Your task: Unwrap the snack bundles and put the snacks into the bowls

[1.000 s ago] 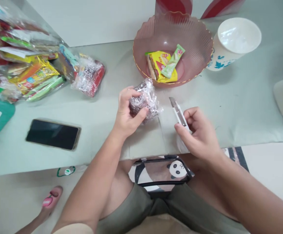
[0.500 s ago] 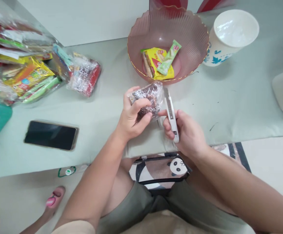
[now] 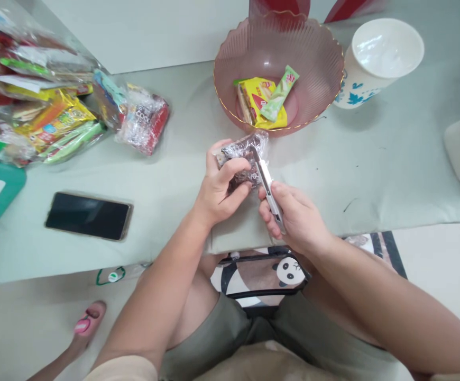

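Observation:
My left hand [image 3: 222, 185] is closed around a clear-wrapped snack pack [image 3: 238, 149] with dark brown contents, held over the table just in front of the bowl. In my right hand [image 3: 293, 214] is a box cutter [image 3: 268, 190] with a white and grey handle. Its blade is out and lies against the right side of the wrapper; whether it has cut in, I cannot tell. Behind my hands stands a pink ribbed bowl [image 3: 246, 50] with a gold wavy rim. Inside it are a yellow snack packet [image 3: 256, 90] and a slim green packet [image 3: 281, 95].
A white paper cup [image 3: 367, 79] stands right of the bowl. On the left lie a pile of packaged snacks [image 3: 59, 121], another wrapped pack [image 3: 145, 119], a phone [image 3: 88, 215] and a green box [image 3: 0, 190]. A person's foot in a pink sandal [image 3: 90, 319] shows below the table.
My right hand has brought the box cutter left and tilted it, so its blade now meets the wrapped pack instead of standing beside it. The left hand keeps its hold.

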`<state>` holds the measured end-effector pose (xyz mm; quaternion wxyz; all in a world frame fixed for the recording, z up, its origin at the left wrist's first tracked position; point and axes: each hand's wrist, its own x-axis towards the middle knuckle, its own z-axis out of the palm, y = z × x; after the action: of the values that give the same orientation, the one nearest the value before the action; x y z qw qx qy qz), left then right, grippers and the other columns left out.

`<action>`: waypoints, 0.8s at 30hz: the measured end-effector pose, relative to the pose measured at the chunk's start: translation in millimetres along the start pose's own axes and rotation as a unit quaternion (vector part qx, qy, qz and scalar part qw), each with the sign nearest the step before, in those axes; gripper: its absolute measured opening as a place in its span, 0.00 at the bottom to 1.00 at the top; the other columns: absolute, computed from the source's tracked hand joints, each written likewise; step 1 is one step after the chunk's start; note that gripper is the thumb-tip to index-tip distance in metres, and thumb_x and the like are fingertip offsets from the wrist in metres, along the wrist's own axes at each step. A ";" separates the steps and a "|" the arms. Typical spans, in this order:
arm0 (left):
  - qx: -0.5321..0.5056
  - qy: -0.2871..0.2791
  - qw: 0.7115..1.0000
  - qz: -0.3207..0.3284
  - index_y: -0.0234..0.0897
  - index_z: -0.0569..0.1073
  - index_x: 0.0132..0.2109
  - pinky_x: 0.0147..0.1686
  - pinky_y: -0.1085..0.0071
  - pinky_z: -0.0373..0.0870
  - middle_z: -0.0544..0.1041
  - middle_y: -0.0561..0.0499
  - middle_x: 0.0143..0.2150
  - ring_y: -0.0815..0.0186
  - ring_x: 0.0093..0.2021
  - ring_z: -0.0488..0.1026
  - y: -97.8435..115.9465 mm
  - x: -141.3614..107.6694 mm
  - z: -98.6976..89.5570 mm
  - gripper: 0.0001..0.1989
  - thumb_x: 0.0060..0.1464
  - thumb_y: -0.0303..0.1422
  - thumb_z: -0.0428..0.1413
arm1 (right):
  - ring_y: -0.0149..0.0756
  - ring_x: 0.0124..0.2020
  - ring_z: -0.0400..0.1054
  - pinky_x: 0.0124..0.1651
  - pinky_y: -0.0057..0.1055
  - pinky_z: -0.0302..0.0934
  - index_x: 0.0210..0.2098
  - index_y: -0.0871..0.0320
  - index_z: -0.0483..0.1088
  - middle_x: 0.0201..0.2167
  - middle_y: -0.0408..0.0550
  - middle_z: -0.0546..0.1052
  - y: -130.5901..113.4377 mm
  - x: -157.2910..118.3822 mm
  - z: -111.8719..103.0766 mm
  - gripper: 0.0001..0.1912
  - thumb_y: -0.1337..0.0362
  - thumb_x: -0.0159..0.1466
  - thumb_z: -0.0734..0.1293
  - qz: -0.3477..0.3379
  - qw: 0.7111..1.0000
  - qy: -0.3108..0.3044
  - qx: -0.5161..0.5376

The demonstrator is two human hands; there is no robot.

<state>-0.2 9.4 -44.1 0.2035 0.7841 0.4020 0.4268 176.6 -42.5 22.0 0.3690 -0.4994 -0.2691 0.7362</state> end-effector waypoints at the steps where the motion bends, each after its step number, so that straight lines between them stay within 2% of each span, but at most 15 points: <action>1: 0.002 -0.004 1.000 -0.007 0.46 0.72 0.54 0.67 0.44 0.61 0.63 0.41 0.65 0.48 0.71 0.58 0.4 0.2 -0.4 0.15 0.60 0.39 0.56 | 0.23 0.10 0.53 0.12 0.23 0.45 0.35 0.55 0.67 0.17 0.35 0.69 -0.6 -0.5 -0.4 0.26 0.39 0.58 0.72 0.000 1.000 0.002 -0.001; 4: 0.001 0.003 1.000 -0.019 0.46 0.72 0.53 0.68 0.45 0.61 0.65 0.42 0.64 0.48 0.70 0.60 1.3 1.3 -2.0 0.15 0.60 0.40 0.57 | 0.22 0.10 0.52 0.11 0.22 0.44 0.35 0.56 0.67 0.17 0.34 0.69 -1.6 -3.5 -2.5 0.26 0.40 0.57 0.72 0.009 1.000 0.004 -0.010; 8: -0.003 0.044 0.999 -0.013 0.46 0.72 0.53 0.67 0.47 0.62 0.68 0.42 0.61 0.49 0.68 0.63 -0.2 2.6 -3.2 0.15 0.63 0.44 0.55 | 0.21 0.11 0.53 0.11 0.21 0.45 0.36 0.56 0.67 0.18 0.34 0.69 1.9 -6.5 -6.4 0.25 0.41 0.58 0.72 0.025 0.999 0.003 -0.030; 11: 0.000 0.073 0.997 -0.014 0.45 0.71 0.53 0.63 0.48 0.66 0.70 0.42 0.57 0.50 0.62 0.67 -5.4 2.5 -3.3 0.18 0.64 0.50 0.54 | 0.21 0.11 0.53 0.11 0.20 0.46 0.37 0.57 0.67 0.19 0.35 0.70 6.1 -6.4 -8.3 0.25 0.40 0.61 0.70 0.020 0.998 -0.010 -0.060; 16: -0.033 0.140 0.989 -0.017 0.48 0.68 0.55 0.56 0.55 0.68 0.72 0.47 0.50 0.56 0.52 0.70 -17.1 1.7 -5.7 0.18 0.65 0.51 0.54 | 0.20 0.12 0.54 0.12 0.19 0.48 0.37 0.57 0.67 0.20 0.36 0.69 8.7 -6.2 -6.1 0.27 0.37 0.63 0.66 0.010 0.992 -0.031 -0.119; 24: -0.092 0.181 0.978 -0.054 0.48 0.70 0.54 0.57 0.56 0.67 0.71 0.49 0.51 0.57 0.52 0.71 -24.1 2.9 -12.0 0.21 0.62 0.54 0.58 | 0.23 0.15 0.57 0.15 0.23 0.53 0.38 0.57 0.67 0.22 0.37 0.69 11.4 -5.3 -3.9 0.26 0.39 0.66 0.62 -0.006 0.980 -0.044 -0.195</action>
<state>-20.3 25.7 -51.9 0.2211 0.6491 0.4328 0.5852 178.3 -53.4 14.7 0.2566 -0.5276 -0.4263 0.6885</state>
